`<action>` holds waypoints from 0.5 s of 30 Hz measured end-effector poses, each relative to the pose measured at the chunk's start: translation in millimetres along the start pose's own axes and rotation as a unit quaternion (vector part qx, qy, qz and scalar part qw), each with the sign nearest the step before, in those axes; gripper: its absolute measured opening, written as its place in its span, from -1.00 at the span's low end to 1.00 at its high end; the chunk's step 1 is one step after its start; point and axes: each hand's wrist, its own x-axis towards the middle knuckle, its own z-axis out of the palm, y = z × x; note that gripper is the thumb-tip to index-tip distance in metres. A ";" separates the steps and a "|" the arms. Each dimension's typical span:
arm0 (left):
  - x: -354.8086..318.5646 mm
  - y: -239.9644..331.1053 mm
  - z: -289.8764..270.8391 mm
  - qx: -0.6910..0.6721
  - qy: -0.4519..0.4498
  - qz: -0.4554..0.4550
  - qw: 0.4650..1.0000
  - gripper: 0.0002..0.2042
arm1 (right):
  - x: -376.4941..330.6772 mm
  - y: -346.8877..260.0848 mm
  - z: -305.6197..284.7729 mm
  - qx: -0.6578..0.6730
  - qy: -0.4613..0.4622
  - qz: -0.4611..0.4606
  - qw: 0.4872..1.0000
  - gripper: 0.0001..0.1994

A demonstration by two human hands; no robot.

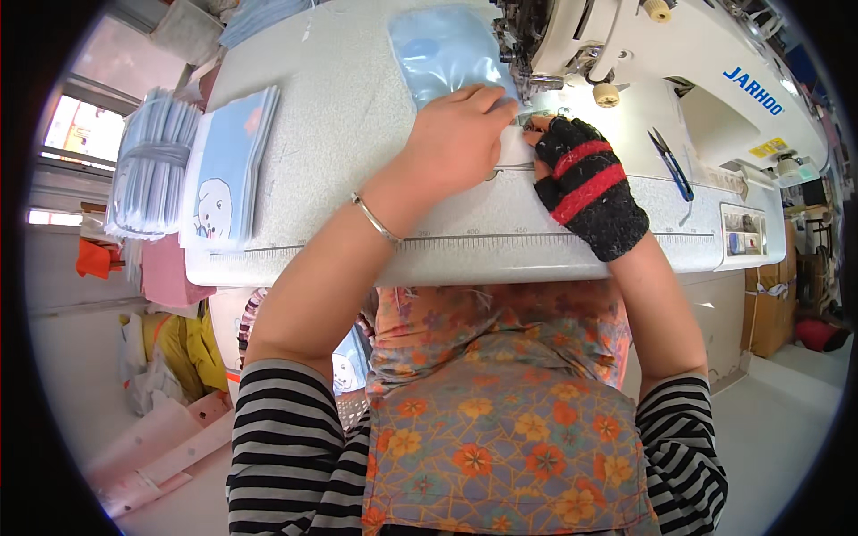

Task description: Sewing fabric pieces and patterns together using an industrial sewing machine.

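A shiny light-blue plastic pouch (pixel 442 54) lies on the sewing table beside the machine's needle area. My left hand (pixel 460 143), bare with a bangle at the wrist, is closed over the pouch's near edge, fingers bent; its thumb is mostly hidden. My right hand (pixel 590 183), in a black fingerless glove with red stripes, is just right of it. Its bare fingertips are pinched together close to the presser foot, and what lies between them is hidden. A small white piece (pixel 511 147) shows between my hands. The sewing machine head (pixel 617 45) stands over the fingertips.
Blue-handled thread snips (pixel 672 167) lie to the right of my glove. At the table's left are a tied bundle of pouches (pixel 154 165) and a stack of printed blue pouches (pixel 223 170). A ruler strip (pixel 474 238) runs along the front edge; a small parts tray (pixel 744 234) sits at right.
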 end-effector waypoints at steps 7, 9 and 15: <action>5.8 -30.9 -25.4 0.002 -0.183 -0.054 0.982 -0.84 | -0.6 3.9 -0.7 -0.040 0.057 0.001 0.998 -0.78; -0.5 -30.6 -18.8 0.006 -0.051 0.091 0.995 -0.90 | -0.5 6.0 0.4 -0.020 0.046 0.032 0.998 -0.78; 4.3 10.4 -31.2 -0.041 -0.208 -0.005 0.977 -0.69 | 1.7 -0.3 4.0 0.078 0.017 0.006 0.997 -0.68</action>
